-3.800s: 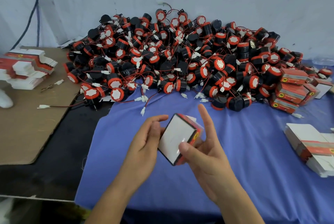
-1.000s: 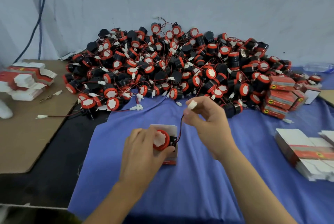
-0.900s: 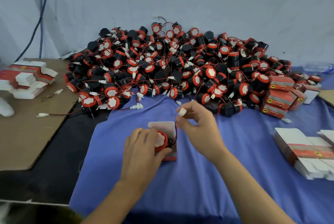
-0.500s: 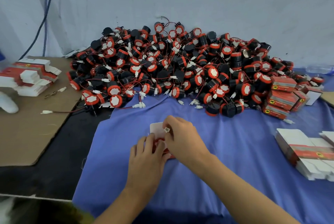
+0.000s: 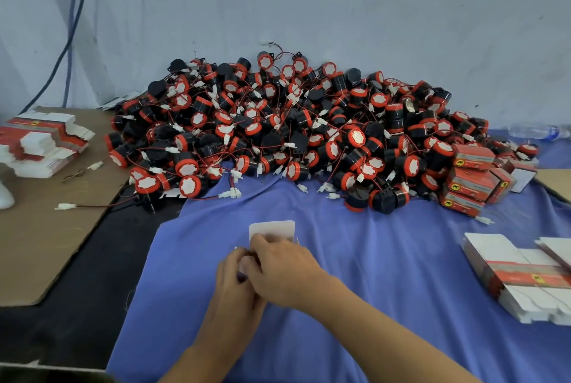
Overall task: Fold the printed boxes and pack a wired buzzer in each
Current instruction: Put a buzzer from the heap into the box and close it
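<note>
Two hands meet at one box (image 5: 262,232) on the blue cloth (image 5: 386,274), apart from the heap behind it. Left hand (image 5: 234,282): fingers curled against the box's left side, gripping it steady. Right hand (image 5: 282,268): laid over the box's mouth, fingers bent downward. Whether they pinch the lead or merely press cannot be told. The buzzer being packed is hidden beneath both hands, presumably seated inside. One white flap (image 5: 278,227) stands upright behind the knuckles, unclosed.

Step judged: tucking the lead in before closing. To do it well, the left hand should hold the walls square while the right coils the wire and its plug fully below the rim, so nothing is caught in the fold. Only then should the rear flap come forward and its tongue slip inside the front wall. A proud plug would likely bulge or spring the lid.

Counts, left to right:
- one stack of flat boxes (image 5: 43,144), on one cardboard sheet (image 5: 46,243)
- one stray lead (image 5: 65,206) with a white plug
- one heap of buzzers (image 5: 278,129), far too many to count, surely over a hundred
- at least five closed boxes (image 5: 469,180) at the heap's right end
- a second supply of flats (image 5: 522,277), seemingly two overlapping stacks
- one clear bottle (image 5: 539,131) by the wall
</note>
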`<state>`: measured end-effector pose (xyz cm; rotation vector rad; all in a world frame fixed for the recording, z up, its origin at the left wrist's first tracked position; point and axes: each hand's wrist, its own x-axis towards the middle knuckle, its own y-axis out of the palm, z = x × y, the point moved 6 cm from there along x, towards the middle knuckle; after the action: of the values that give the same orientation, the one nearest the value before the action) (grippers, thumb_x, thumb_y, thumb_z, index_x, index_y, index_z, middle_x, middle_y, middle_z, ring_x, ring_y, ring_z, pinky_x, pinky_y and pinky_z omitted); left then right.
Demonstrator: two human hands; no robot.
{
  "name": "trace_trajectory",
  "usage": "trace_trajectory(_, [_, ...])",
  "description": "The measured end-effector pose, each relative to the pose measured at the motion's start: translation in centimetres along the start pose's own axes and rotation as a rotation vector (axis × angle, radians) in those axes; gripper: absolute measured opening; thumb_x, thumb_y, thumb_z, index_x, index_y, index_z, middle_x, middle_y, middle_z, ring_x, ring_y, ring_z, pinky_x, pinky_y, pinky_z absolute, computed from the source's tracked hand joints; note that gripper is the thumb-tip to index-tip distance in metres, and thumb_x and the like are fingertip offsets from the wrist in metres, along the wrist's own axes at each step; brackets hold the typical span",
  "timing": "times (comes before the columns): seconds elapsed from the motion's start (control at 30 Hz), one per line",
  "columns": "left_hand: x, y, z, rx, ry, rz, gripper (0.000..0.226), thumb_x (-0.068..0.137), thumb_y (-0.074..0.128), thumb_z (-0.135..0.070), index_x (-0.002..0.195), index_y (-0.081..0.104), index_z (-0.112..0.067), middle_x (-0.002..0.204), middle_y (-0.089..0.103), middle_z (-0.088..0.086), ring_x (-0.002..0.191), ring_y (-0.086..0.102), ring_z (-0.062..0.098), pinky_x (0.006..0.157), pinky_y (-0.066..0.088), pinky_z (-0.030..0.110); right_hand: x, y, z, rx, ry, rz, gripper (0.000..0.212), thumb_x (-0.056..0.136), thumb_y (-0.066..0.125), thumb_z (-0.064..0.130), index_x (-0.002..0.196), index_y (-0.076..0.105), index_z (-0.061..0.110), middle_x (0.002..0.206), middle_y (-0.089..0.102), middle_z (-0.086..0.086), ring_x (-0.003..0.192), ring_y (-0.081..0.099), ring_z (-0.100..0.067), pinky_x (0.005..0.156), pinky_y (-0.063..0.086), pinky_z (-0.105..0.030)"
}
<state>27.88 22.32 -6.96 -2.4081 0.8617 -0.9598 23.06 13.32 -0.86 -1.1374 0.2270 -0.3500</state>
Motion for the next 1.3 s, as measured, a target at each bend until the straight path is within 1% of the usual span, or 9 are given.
trace_trajectory(0.13, [-0.3, 0.6, 1.8, 0.073, 0.048, 0.096, 0.025, 0.083, 0.064, -0.030, 0.106, 0.062, -0.040, 0.105, 0.056, -0.012, 0.099, 0.059, 0.022, 0.083, 0.056, 0.040, 0.4, -0.7, -0.2, 0.110, 0.069, 0.032, 0.020, 0.094, 0.051, 0.039, 0.102, 0.053, 0.019, 0.103, 0.066, 0.001, 0.089, 0.059, -0.026, 0.072, 0.048, -0.038])
trace_trajectory(0.3, [-0.5, 0.6, 0.6, -0.128, -0.051, 0.137, 0.039, 0.101, 0.059, -0.030, 0.135, 0.052, -0.048, 0.150, 0.032, -0.023, 0.125, 0.054, -0.002, 0.100, 0.044, 0.011, 1.2, -2.6, 0.6, 0.231, 0.082, -0.026, 0.023, 0.085, 0.065, 0.020, 0.072, 0.051, 0.007, 0.086, 0.065, -0.020, 0.086, 0.063, -0.034, 0.065, 0.057, -0.044])
trace_trajectory(0.43, [-1.1, 1.1, 1.6, -0.380, -0.284, 0.111, 0.064, 0.101, 0.061, -0.014, 0.153, 0.029, -0.032, 0.141, 0.032, -0.037, 0.122, 0.044, -0.024, 0.095, 0.040, 0.003, 2.4, -1.9, 0.5, 0.013, 0.127, 0.090, 0.037, 0.099, 0.053, 0.026, 0.066, 0.042, 0.014, 0.064, 0.046, -0.005, 0.068, 0.050, -0.029, 0.060, 0.048, -0.038])
trace_trajectory(0.53, [-0.6, 1.3, 2.0, -0.504, -0.365, 0.087, 0.048, 0.086, 0.070, -0.016, 0.129, 0.062, -0.037, 0.125, 0.066, -0.002, 0.103, 0.072, 0.011, 0.077, 0.058, 0.023, 2.2, -0.7, 0.3, -0.051, 0.102, 0.231, 0.030, 0.098, 0.049, 0.023, 0.068, 0.049, 0.018, 0.071, 0.055, -0.005, 0.073, 0.054, -0.026, 0.063, 0.044, -0.033])
trace_trajectory(0.63, [-0.1, 1.7, 2.9, -0.557, -0.402, 0.019, 0.050, 0.072, 0.067, -0.028, 0.121, 0.068, -0.037, 0.121, 0.067, 0.010, 0.104, 0.072, 0.025, 0.078, 0.060, 0.036, 1.4, -0.3, 0.2, -0.038, 0.014, 0.226, 0.022, 0.099, 0.043, 0.023, 0.078, 0.048, 0.027, 0.105, 0.066, -0.005, 0.102, 0.056, -0.027, 0.076, 0.046, -0.038])
trace_trajectory(0.87, [-0.4, 2.6, 4.8, -0.505, -0.497, 0.084, 0.049, 0.081, 0.064, -0.019, 0.130, 0.061, -0.027, 0.115, 0.069, 0.006, 0.109, 0.068, 0.026, 0.088, 0.058, 0.050, 0.0, 0.5, -0.1, -0.015, -0.036, 0.056, 0.004, 0.098, 0.043, 0.022, 0.096, 0.040, 0.024, 0.115, 0.066, -0.003, 0.124, 0.044, -0.024, 0.101, 0.040, -0.054])
trace_trajectory(1.07, [0.8, 2.4, 3.8, -0.147, -0.425, 0.058, 0.033, 0.095, 0.061, -0.017, 0.127, 0.062, -0.010, 0.104, 0.062, -0.005, 0.107, 0.064, 0.028, 0.085, 0.042, 0.024, 0.4, 1.9, -0.5, -0.204, -0.049, 0.052, 0.032, 0.100, 0.042, 0.027, 0.112, 0.069, 0.015, 0.129, 0.058, -0.001, 0.132, 0.038, -0.024, 0.113, 0.028, -0.055])
trace_trajectory(1.2, [-0.8, 1.2, 2.6, -0.067, -0.266, 0.197, 0.058, 0.096, 0.053, -0.032, 0.151, 0.035, -0.039, 0.140, 0.041, -0.023, 0.125, 0.046, 0.000, 0.103, 0.046, 0.022, -0.6, 1.1, -0.4, -0.097, -0.130, -0.190, 0.029, 0.099, 0.041, 0.025, 0.098, 0.068, 0.016, 0.115, 0.054, 0.001, 0.102, 0.050, -0.021, 0.087, 0.034, -0.038])
trace_trajectory(1.3, [-0.2, 2.1, 3.0, -0.157, -0.363, 0.123, 0.039, 0.101, 0.058, -0.024, 0.139, 0.053, -0.032, 0.134, 0.057, -0.014, 0.122, 0.056, 0.004, 0.103, 0.049, 0.030, -1.9, -0.2, -0.7, 0.088, -0.167, -0.438, 0.009, 0.098, 0.051, 0.021, 0.098, 0.060, 0.019, 0.114, 0.052, 0.008, 0.086, 0.051, -0.018, 0.078, 0.042, -0.034])
